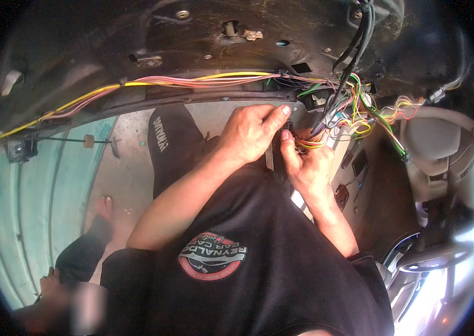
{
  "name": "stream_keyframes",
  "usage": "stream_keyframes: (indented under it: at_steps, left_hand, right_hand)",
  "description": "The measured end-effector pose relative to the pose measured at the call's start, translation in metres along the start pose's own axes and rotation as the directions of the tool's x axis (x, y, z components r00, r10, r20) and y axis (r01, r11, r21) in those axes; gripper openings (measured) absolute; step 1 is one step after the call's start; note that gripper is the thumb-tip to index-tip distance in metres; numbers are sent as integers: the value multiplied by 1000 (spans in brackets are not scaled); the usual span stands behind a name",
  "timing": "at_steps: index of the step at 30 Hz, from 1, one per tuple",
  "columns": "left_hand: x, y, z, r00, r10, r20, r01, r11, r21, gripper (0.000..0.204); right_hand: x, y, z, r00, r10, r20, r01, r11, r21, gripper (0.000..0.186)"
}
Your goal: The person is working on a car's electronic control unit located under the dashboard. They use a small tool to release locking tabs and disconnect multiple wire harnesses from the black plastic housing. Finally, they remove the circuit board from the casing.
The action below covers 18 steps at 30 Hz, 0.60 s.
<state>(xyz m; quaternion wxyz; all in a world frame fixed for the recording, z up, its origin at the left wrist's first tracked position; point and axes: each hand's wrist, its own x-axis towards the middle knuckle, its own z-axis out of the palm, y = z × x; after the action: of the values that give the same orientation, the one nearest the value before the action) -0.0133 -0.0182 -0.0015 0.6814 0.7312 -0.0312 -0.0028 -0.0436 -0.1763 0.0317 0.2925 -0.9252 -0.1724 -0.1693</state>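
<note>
In front of my body, my left hand (251,134) is closed, its thumb laid along the curled fingers. Whatever may be in that grip is hidden. Just to its right, my right hand (311,168) is wrapped round a bundle of thin coloured wires (311,144), with its thumb pointing up toward the left hand. These wires run up to a loose tangle of yellow, green, red and white wires (360,106). Thick black cables (354,50) drop into the tangle from above. A small dark piece between the two thumbs is too unclear to name.
A dark vehicle panel (192,39) spans the top, with a yellow and pink wire harness (164,82) along its edge. Right are a pale connector (437,95), a grey seat (430,140) and a steering wheel (436,255). At lower left, another person's leg (86,252) shows beside green corrugated sheeting (41,213).
</note>
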Motion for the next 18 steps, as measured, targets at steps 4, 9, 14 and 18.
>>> stream_keyframes:
  at_steps: [4,9,14,18]
  left_hand:
    - [7,-14,-2,994,-77,76,77,997,3,51]
    - [13,-18,4,993,-78,93,78,997,6,51]
    - [17,2,-11,956,-88,280,89,996,10,46]
    - [10,-14,-20,990,54,134,-19,966,-257,40]
  right_hand:
    - [0,5,9,1000,-26,0,26,1000,14,16]
    - [1,7,2,999,-43,5,44,998,-37,16]
    - [1,4,-2,990,-115,-84,111,993,-47,16]
    - [2,3,-8,976,-160,-144,140,980,-142,17]
